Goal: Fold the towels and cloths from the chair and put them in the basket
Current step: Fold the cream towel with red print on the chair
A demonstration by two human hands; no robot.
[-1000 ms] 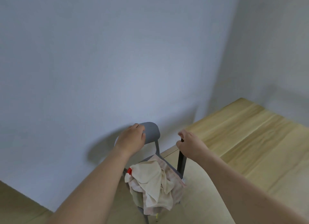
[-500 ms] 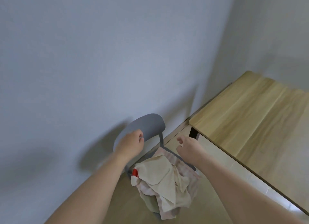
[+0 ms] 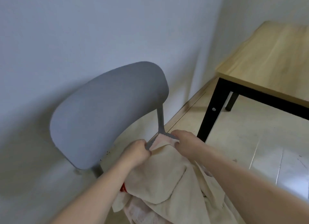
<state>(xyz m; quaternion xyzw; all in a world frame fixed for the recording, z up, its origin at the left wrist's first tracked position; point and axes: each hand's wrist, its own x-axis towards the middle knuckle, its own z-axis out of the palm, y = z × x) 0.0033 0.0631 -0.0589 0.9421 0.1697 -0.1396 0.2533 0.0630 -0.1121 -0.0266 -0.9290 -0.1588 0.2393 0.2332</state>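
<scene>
We are looking down at a heap of cream and pale pink cloths (image 3: 167, 187) that is lying piled on the seat of the grey chair (image 3: 107, 113), spilling toward the near edge, with a small patch of red (image 3: 123, 189) peeking out at its left side under our forearm. We are gripping the far edge of the top cream cloth with both hands: our left hand (image 3: 136, 152) is curling its fingers round a bunch of fabric at the far left of the heap, and our right hand (image 3: 185, 142) is pinching the fabric just to the right, beside the chair's back post. The two hands are sitting close together but apart. The chair's backrest is rising at the far left, against the pale wall (image 3: 100, 31). To the far right a wooden table (image 3: 267, 56) with black legs is standing on the light tiled floor (image 3: 250, 140)
</scene>
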